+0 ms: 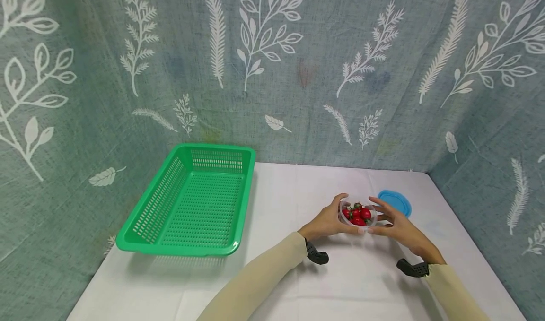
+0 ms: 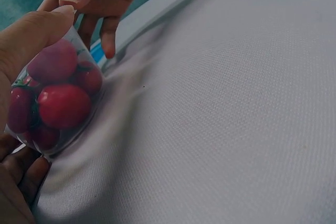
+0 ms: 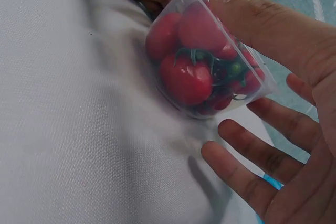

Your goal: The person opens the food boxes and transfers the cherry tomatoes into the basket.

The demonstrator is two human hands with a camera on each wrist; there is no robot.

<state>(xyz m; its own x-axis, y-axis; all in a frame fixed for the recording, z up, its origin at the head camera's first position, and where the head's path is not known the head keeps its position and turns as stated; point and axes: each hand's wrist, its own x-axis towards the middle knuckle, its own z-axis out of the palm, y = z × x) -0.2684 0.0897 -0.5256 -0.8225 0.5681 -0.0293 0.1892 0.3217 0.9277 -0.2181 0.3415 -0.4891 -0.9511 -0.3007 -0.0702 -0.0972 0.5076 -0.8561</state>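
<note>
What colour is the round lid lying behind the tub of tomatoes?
Blue. The lid shows best in the head view, on the table behind the right hand.

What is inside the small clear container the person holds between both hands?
The clear container holds red cherry tomatoes with green stems, piled together. The left hand and right hand cover parts of its sides, so the count cannot be told.
</note>
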